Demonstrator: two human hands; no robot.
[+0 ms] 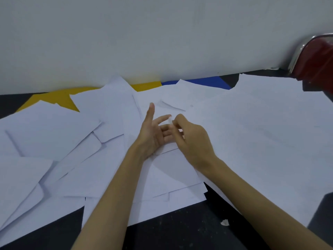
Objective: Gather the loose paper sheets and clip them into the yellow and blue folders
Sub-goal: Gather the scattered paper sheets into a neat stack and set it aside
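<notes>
Under loose sheets (252,123), yellow folder (52,100) & blue folder (212,82) (mostly hidden), hands apart

My dark bench (180,230) carries loose paper sheets (252,123) all round my hands (173,136); beyond them lie a yellow folder (52,99) and blue folder (212,82).

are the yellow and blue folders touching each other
Cannot tell. In the head view, the yellow folder and blue folder corners come close, but paper sheets hide the rest.
</notes>
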